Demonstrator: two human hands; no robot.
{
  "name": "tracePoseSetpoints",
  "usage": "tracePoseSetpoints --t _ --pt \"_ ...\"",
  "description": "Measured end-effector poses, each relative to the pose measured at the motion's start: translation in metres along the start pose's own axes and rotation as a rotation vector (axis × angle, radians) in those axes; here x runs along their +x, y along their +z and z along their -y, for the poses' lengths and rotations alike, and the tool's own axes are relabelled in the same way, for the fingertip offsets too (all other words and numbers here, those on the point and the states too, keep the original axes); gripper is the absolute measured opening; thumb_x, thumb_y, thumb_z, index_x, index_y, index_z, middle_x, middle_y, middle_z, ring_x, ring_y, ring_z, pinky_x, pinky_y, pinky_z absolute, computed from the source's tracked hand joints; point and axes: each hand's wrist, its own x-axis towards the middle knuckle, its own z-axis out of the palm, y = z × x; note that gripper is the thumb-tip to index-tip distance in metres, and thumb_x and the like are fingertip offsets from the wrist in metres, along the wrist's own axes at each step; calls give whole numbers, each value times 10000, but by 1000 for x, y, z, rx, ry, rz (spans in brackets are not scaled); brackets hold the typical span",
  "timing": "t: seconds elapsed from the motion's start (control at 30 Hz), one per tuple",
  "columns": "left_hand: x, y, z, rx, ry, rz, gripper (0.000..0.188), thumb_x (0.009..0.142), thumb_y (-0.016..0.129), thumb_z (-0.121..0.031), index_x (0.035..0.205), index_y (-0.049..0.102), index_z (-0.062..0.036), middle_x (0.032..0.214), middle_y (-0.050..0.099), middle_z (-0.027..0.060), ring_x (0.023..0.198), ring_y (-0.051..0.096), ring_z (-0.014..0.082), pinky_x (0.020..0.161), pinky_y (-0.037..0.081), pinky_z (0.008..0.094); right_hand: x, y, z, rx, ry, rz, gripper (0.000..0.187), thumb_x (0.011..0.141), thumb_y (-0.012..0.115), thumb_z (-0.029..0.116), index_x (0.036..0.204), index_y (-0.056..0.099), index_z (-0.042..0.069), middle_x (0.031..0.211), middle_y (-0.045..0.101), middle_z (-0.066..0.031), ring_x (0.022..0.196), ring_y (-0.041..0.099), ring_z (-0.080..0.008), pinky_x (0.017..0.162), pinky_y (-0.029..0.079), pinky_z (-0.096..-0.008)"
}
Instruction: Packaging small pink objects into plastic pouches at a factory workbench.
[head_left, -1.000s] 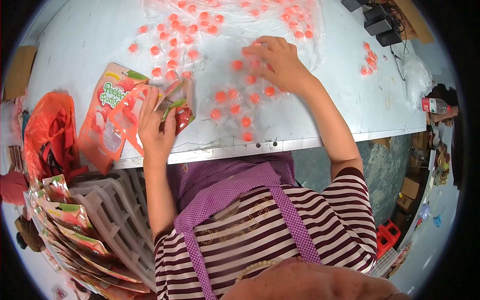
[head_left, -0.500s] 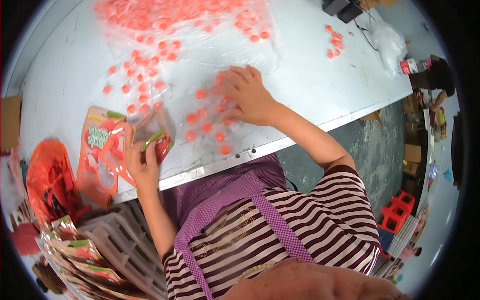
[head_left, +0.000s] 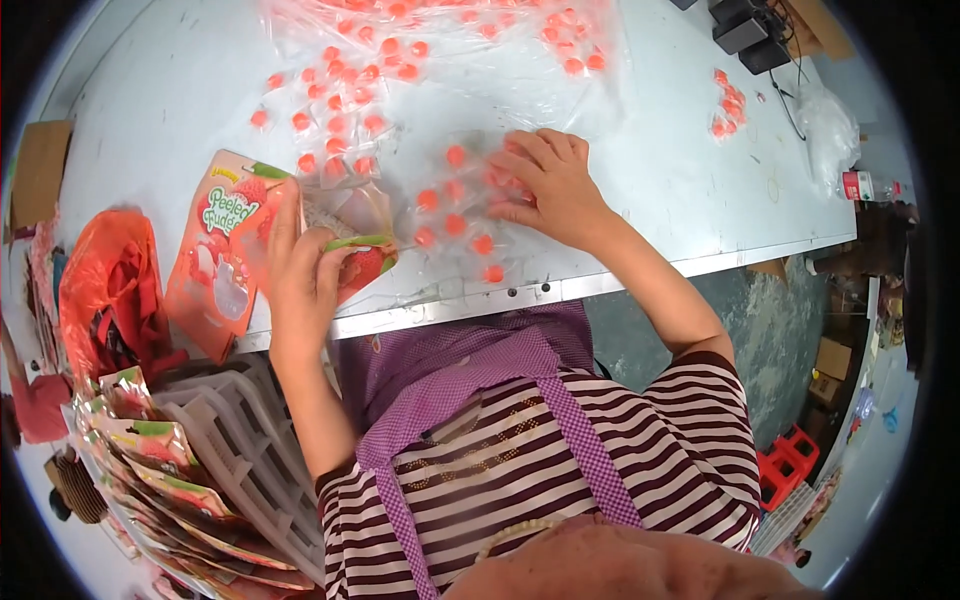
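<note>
Near the table's front edge my left hand pinches an orange-pink candy pouch, its mouth spread open toward the right. Beneath and left of it lies another printed pouch, flat on the table. My right hand curls its fingers round a few red candies in clear wrappers, just above the tabletop. Beside those fingertips, between my hands, sits a small group of loose wrapped candies. How many candies are inside my right fingers is partly hidden.
A big heap of wrapped candies on clear plastic spreads at the back, with strays nearer. Far right are several candies, black boxes and a bottle. Lower left: an orange bag and a crate beside stacked pouches.
The view has shifted, so the table's contents appear farther right and higher. My right fingers have drawn together round some candies at the group's right side. My left hand still holds the pouch open.
</note>
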Motion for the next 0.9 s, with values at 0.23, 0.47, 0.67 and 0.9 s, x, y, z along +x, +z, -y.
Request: tracePoseSetpoints --t 0.23,0.47,0.67,0.9 --pt "2 -9 -27 189 224 82 146 690 676 -3 796 577 2 1404 354 208 1292 349 367 1019 323 408 -4 4 -1 43 -127 -147 320 637 775 188 908 619 120 933 556 -30 807 510 -223 679 441 -314" --pt "4 18 -18 -100 95 101 155 705 683 -22 837 603 -32 1383 416 147 1281 374 333 1012 328 404 -4 4 4 64 -185 -267 277 617 785 161 820 609 97 811 578 -32 661 541 -208 539 469 -296" --pt "9 16 -10 -75 220 124 129 726 638 14 843 600 -27 1390 400 178 1295 368 320 1027 313 382 -2 -8 9 347 113 -189 224 666 776 96 797 595 70 774 586 -33 671 551 -131 565 461 -249" --pt "16 22 -15 -66 199 140 105 769 628 -52 864 607 -89 1373 401 197 1294 340 369 1031 275 430 44 -41 52 1075 548 163 167 742 731 143 761 584 66 663 543 26 537 459 -35 459 365 -195"
